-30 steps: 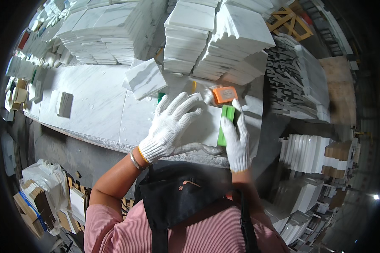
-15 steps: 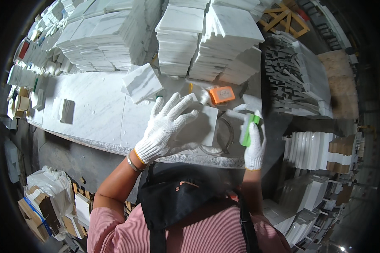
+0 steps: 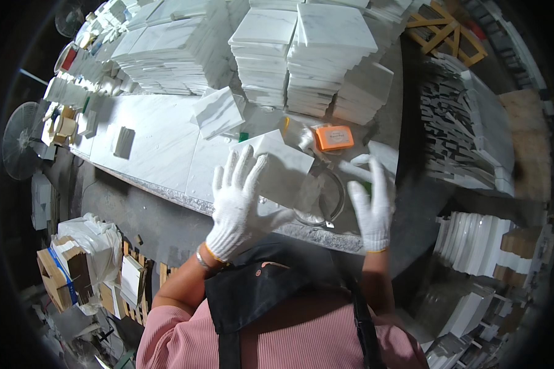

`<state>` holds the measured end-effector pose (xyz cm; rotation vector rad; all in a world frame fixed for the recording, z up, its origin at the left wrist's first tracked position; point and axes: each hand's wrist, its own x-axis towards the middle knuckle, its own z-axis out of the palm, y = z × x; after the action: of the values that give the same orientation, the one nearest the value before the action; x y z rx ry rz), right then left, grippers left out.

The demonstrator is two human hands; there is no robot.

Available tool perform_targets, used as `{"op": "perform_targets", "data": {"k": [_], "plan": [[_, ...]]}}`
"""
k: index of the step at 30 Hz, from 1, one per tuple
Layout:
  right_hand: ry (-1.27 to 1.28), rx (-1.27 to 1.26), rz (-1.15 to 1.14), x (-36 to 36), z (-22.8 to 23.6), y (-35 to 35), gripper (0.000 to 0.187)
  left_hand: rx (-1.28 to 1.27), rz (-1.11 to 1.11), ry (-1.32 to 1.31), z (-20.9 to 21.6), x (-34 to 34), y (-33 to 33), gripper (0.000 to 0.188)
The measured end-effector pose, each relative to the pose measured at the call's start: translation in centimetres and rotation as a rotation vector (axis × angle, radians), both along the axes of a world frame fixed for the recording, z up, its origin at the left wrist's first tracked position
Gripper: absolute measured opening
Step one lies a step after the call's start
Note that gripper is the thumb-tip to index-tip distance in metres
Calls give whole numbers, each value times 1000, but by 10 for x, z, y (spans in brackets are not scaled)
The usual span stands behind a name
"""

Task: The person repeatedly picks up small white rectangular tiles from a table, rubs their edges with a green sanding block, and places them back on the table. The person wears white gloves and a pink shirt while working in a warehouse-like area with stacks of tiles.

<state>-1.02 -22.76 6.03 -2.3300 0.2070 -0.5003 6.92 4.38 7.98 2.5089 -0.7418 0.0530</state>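
Observation:
Both my hands wear white knit gloves. My left hand (image 3: 235, 200) has its fingers spread, by the left edge of a square white marble tile (image 3: 283, 165) lying on the worktable. Whether the fingertips touch the tile, I cannot tell. To the right, my right hand (image 3: 375, 209) has its thumb and fingers apart. A green piece (image 3: 367, 186) shows dimly between them, mostly hidden by the glove; it seems to lie on the table. A grey ring-shaped loop (image 3: 341, 200) lies between the hands. Beyond it sits an orange box (image 3: 334, 138) beside crumpled white material (image 3: 306, 140).
Tall stacks of marble tiles (image 3: 261, 58) line the table's far side. A grey-veined tile (image 3: 218, 114) lies tilted, with a small green object (image 3: 244, 136) near it. A few upright tile pieces (image 3: 122, 141) stand leftward. Wrapped stacks (image 3: 474, 243) are at right, a fan (image 3: 23, 140) at far left.
My right hand has loosened from the green block, which now shows only partly behind it. The tile between my hands has turned and moved slightly away. The whole view has tilted.

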Motion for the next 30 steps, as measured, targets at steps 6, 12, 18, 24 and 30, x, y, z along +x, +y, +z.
{"op": "perform_targets", "data": {"k": [6,12,18,24,30], "plan": [[-180,-283,256,73,-7,51,73,33,143,-24,-25,-18,-31,113],[-171,-177,109,112,-21,4,33,-17,143,-91,-24,-19,-30,101],[86,381,378,119,-15,33,35,-61,82,-129,-17,-15,-26,99],[221,458,412,119,-37,25,28,-27,127,-139,-11,-17,-29,94],[286,576,371,92,2,7,25,-107,93,-157,-18,-11,-25,91]]}}
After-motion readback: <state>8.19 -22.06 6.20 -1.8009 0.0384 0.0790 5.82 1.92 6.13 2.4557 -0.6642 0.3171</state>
